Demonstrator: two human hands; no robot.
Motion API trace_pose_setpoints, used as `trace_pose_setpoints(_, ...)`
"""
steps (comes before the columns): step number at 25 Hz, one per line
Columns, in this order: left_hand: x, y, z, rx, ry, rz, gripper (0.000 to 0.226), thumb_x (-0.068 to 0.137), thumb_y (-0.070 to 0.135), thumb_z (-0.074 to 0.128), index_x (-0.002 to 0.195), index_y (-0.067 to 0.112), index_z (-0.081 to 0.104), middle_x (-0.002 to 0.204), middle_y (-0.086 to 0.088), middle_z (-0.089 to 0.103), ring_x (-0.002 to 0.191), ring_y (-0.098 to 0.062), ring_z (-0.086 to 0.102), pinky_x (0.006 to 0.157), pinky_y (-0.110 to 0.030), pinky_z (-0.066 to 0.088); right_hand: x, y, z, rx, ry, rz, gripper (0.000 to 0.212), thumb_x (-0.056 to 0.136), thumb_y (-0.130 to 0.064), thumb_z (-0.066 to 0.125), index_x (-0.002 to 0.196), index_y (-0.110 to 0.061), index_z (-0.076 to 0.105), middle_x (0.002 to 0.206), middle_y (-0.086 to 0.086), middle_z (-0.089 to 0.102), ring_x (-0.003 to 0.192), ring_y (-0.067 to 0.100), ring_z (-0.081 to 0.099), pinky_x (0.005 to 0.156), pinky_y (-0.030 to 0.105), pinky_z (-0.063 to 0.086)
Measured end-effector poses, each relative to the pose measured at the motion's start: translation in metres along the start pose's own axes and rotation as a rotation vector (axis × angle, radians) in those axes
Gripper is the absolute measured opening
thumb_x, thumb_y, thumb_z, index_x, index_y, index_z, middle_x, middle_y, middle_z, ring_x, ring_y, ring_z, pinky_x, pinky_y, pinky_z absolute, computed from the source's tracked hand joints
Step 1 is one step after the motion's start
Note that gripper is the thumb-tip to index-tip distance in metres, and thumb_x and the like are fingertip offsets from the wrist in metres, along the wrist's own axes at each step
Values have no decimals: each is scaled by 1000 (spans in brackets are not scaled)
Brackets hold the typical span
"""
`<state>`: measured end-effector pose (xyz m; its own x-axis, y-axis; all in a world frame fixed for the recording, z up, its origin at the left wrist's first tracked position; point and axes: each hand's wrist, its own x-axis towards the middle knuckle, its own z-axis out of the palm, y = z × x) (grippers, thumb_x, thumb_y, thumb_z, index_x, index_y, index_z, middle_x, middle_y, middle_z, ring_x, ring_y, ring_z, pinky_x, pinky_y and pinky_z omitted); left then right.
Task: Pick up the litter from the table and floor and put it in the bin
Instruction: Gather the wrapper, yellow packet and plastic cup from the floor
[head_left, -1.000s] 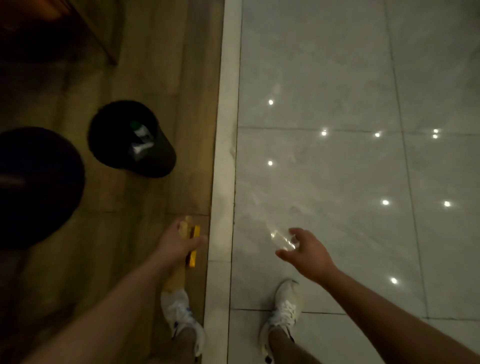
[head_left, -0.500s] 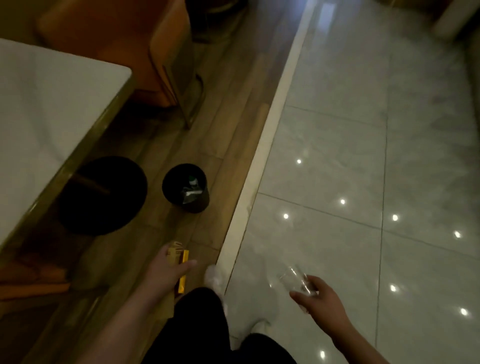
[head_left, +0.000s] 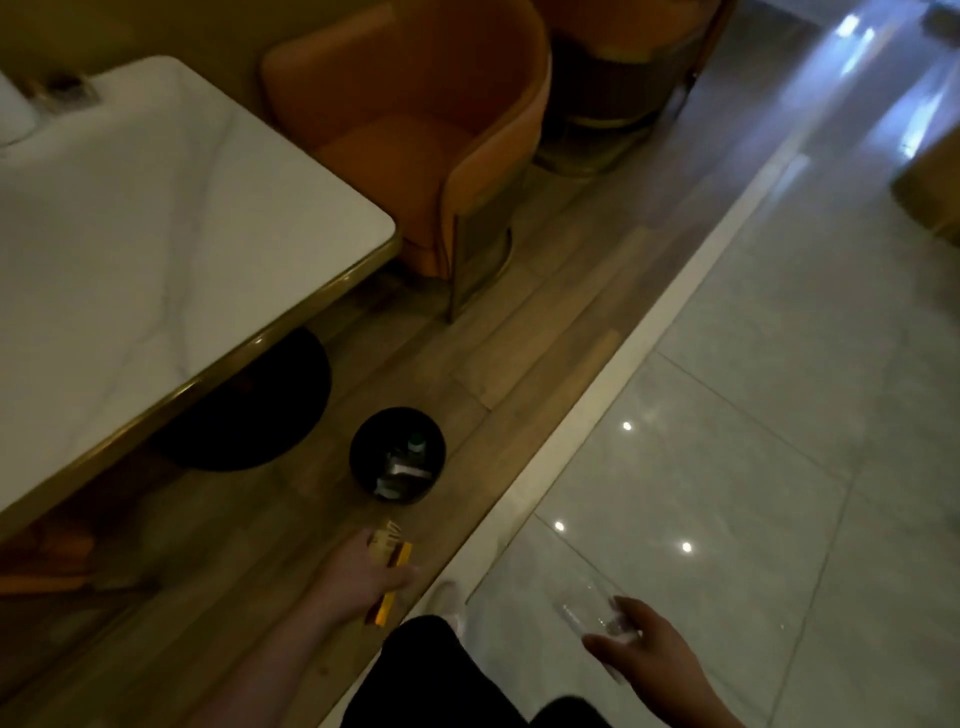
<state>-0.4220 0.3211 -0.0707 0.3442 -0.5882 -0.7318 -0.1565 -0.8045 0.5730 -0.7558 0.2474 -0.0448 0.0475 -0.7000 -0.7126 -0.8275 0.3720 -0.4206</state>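
A small round black bin (head_left: 363, 441) stands on the wooden floor beside the table, with a green-capped bottle and pale scraps inside. My left hand (head_left: 358, 574) is just in front of the bin and grips a yellow and tan carton (head_left: 390, 558). My right hand (head_left: 647, 657) is low over the grey tiles at the right, closed on a clear plastic cup (head_left: 587, 605) that points away from me.
A white marble table (head_left: 156, 208) with a gold edge fills the left, on a round black base (head_left: 249, 415). Two orange chairs (head_left: 415, 130) stand behind it. A pale strip divides wood from glossy tiles. My leg and white shoe (head_left: 447, 597) are at the bottom.
The view has lifted from my feet to take in the table and chairs. The bin now lies farther ahead. Both hands keep hold of their items.
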Motion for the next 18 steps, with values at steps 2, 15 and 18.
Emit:
trace_pose_setpoints(2, 19, 15, -12, -77, 23, -27, 49, 69, 34, 85, 104, 12, 60, 94, -2, 66, 86, -17, 63, 67, -27, 46, 30, -35, -21, -6, -41, -53, 65, 67, -39, 84, 124, -22, 60, 97, -8, 66, 87, 12, 67, 79, 28, 51)
trace_pose_setpoints(15, 61, 83, 22, -922, 592, -341, 33, 67, 35, 86, 77, 11, 66, 75, -15, 68, 76, -34, 69, 69, -46, 56, 271, -256, -95, -572, -500, -431, 62, 71, -49, 75, 123, -20, 59, 100, 0, 69, 88, 15, 66, 78, 31, 52)
trace_pose_setpoints(18, 74, 85, 36, -1250, 595, -420, 44, 70, 29, 85, 96, -1, 67, 77, -25, 65, 71, -38, 67, 62, -47, 57, 282, -287, -66, -669, -557, -452, 68, 70, -49, 75, 126, -17, 55, 95, -3, 66, 84, 14, 65, 70, 27, 51)
